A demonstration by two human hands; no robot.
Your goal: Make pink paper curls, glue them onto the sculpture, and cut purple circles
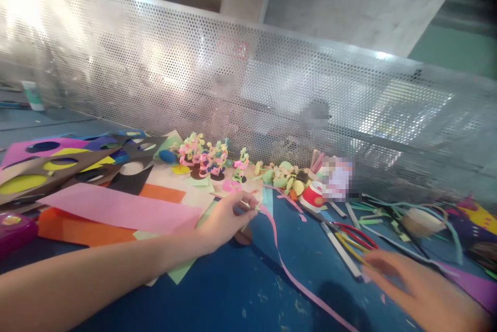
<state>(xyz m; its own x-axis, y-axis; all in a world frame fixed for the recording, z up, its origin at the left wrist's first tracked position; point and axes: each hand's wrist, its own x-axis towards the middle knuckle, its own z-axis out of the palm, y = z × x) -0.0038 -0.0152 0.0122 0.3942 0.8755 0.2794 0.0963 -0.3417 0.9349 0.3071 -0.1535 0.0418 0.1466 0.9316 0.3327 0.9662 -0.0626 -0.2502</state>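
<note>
My left hand point(229, 218) is closed in a pinch near the middle, holding the end of a long pink paper strip point(276, 241). A thin pale piece also shows at those fingertips, too small to name. From there the strip curves down across the blue table toward the bottom edge. On the right, my right hand point(411, 285) is blurred, with its fingertips at the yellow handle of the scissors point(349, 245). Whether they grip the handle is unclear. A red handle point(359, 234) lies alongside it. White strips point(341, 250) rest beside the scissors.
Coloured paper sheets point(124, 207) and cut-out card cover the left. Several small paper plant-like models point(202, 156) stand behind my left hand. A red-and-white cup-like container point(312, 196), a tape roll point(423, 222) and paper scraps lie on the right. A perforated metal screen point(155, 73) rises behind.
</note>
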